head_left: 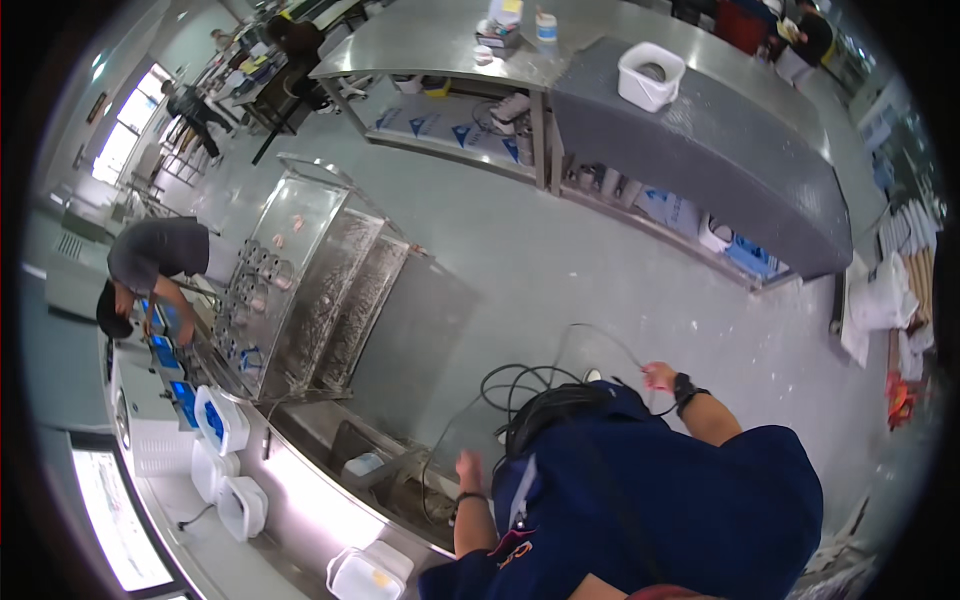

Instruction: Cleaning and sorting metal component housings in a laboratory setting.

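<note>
A wide look down from a person's head
From where I stand, the camera faces down past the blue shirt, very near, to the grey floor, with a steel table farther off, up top.

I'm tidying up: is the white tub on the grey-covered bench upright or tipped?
Upright: the white tub has its open rim on top, walls below.

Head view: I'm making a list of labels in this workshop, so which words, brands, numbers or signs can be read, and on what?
No text here is clear enough to quote.
Blue-labelled white jar: too small to read.
Blue screens: too small to read.
Sheet with blue triangles: lettering too blurred.
Dark blue shirt: small orange mark, not legible.
</note>
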Available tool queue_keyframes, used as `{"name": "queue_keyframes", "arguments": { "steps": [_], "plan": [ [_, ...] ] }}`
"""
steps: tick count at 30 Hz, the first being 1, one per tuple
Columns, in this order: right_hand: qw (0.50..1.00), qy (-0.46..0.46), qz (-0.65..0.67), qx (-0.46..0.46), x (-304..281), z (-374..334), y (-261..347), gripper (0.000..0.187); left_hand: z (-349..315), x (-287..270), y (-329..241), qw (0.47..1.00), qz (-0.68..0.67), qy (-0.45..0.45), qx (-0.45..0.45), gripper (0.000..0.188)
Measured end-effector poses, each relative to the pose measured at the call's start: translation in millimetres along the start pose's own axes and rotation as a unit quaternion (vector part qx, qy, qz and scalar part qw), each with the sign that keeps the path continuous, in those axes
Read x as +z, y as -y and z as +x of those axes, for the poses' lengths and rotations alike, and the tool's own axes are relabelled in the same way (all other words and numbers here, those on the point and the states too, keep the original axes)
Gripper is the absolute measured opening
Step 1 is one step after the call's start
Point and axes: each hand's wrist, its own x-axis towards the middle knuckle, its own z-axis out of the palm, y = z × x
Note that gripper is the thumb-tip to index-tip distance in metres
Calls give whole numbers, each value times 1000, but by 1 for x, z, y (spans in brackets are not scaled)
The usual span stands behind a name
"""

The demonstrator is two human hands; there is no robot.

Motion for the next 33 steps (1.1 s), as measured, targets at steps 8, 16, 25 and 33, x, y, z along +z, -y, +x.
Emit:
{"name": "queue_keyframes", "arguments": {
  "steps": [8,16,25,33],
  "plan": [
    [989,43,95,105,-271,-126,44,14,-102,251,39,995,-2,93,-39,37],
    [672,394,-624,-66,-358,50,280,23,-264,302,256,965,-126,-223,-56,38],
    [824,179,-509,-173,-30,161,453,41,-444,415,465,716,-525,-398,-229,33],
    [547,476,-668,-168,311,-136,113,32,-558,382,605,649,-612,-375,-252,37]
  ]
}}
